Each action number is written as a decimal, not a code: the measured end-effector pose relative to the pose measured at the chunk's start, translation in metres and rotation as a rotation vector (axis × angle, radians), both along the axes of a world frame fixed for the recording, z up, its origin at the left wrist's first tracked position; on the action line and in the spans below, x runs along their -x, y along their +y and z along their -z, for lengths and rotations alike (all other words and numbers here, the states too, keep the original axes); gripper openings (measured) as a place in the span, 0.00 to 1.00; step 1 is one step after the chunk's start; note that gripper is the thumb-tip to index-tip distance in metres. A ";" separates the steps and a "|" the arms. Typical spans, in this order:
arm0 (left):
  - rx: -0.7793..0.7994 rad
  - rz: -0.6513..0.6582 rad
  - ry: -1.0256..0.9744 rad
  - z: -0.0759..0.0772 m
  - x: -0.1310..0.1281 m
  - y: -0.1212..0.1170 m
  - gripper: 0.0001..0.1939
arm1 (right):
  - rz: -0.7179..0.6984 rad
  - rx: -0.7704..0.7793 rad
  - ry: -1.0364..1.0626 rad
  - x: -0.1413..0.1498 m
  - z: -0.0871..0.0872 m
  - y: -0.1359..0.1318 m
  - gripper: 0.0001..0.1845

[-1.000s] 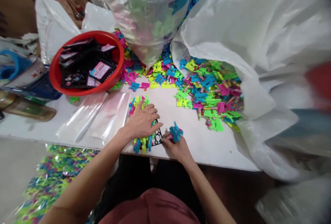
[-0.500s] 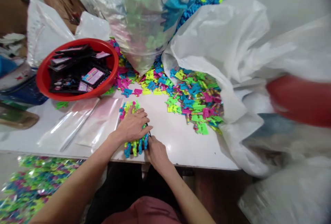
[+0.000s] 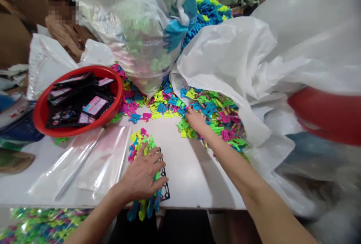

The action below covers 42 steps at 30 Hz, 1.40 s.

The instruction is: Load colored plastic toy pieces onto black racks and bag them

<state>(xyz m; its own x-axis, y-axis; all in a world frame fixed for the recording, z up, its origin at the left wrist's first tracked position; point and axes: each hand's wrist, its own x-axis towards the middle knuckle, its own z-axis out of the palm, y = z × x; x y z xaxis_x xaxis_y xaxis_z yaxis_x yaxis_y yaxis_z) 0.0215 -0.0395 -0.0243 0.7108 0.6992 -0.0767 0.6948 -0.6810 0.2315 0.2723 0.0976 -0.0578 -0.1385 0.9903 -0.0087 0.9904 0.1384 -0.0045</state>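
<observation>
My left hand (image 3: 143,172) lies with its fingers spread over a layer of bright plastic toy pieces (image 3: 137,140) in blue, yellow, green and pink. Under them is a black frame (image 3: 166,189), its openwork right side bare beyond my fingers. Several pieces hang over the table's front edge. My right hand (image 3: 196,119) reaches across to the left part of a loose pile of similar pieces (image 3: 217,114). Its fingers are bent and drawn together among the pieces; what they pinch is hidden.
A red basin (image 3: 42,127) holds black frames with printed cards (image 3: 96,105). Clear plastic sleeves (image 3: 109,161) lie left of my left hand. A large filled bag (image 3: 141,44) and white sacking (image 3: 234,48) stand behind the pile. Another person's hand (image 3: 66,35) is at upper left.
My right hand has left the black frame's side and moved up and right to the loose pile. My left hand stays on the pieces. The whole view has shifted.
</observation>
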 end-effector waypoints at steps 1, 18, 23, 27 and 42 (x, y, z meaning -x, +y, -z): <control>0.002 -0.001 0.007 0.001 -0.001 0.000 0.16 | 0.000 -0.012 0.032 0.002 0.001 -0.004 0.12; -0.024 -0.315 -0.036 0.002 -0.010 0.069 0.26 | 0.032 0.120 1.088 0.101 0.070 -0.101 0.09; -0.057 -0.317 0.053 0.010 -0.017 0.061 0.27 | -0.071 0.185 0.570 0.118 0.059 -0.098 0.14; -0.073 -0.314 0.112 0.006 -0.018 0.057 0.18 | -0.162 0.239 0.566 0.108 0.053 -0.095 0.12; -0.067 -0.229 0.148 0.006 -0.019 0.054 0.18 | 0.156 0.038 0.323 0.076 0.021 0.030 0.13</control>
<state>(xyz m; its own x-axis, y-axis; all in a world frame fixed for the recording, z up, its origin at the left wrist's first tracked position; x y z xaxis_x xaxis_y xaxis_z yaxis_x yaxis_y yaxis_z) 0.0404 0.0150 -0.0299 0.5180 0.8474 -0.1164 0.8554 -0.5125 0.0758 0.1961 0.1271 -0.0792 0.0123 0.9996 -0.0258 0.9462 -0.0200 -0.3229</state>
